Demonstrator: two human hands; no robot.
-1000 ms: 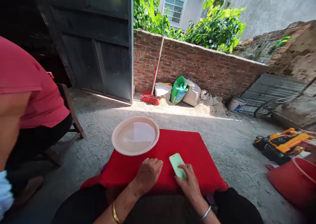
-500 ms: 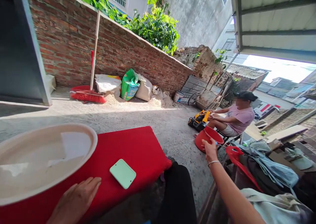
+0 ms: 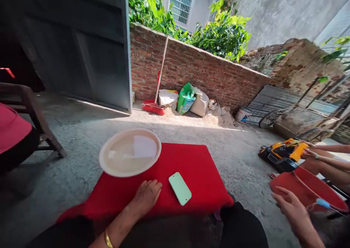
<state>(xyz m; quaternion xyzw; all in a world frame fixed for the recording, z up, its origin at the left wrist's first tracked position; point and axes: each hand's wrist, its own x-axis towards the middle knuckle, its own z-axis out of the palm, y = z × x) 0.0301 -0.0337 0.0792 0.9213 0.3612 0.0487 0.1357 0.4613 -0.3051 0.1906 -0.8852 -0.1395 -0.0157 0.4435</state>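
Note:
My left hand (image 3: 149,196) lies flat on the red cloth (image 3: 201,168) that covers a low table, fingers stretched out, holding nothing. Just beyond it stands a wide, pale basin (image 3: 102,158) with clear liquid inside. To its right, a flat mint-green rounded plate (image 3: 180,188) with small holes at opposite corners rests on the cloth. At the lower right, my right hand (image 3: 292,208) is held in front of a red bucket (image 3: 287,182). Its fingers are partly spread, with nothing visible between them. A blue handle (image 3: 323,203) on a thin rod shows beside it.
At the right edge, another person's arms (image 3: 332,153) reach to a yellow-and-black machine (image 3: 284,153). A wooden chair (image 3: 49,135) stands left, near a dark door (image 3: 104,58). Against the brick wall (image 3: 147,51) are a red broom (image 3: 154,107) and sacks (image 3: 201,102).
My view has swung left, bringing the door and chair into sight. My left hand stays on the cloth near the basin. My right hand remains by the bucket, its fingers looking looser.

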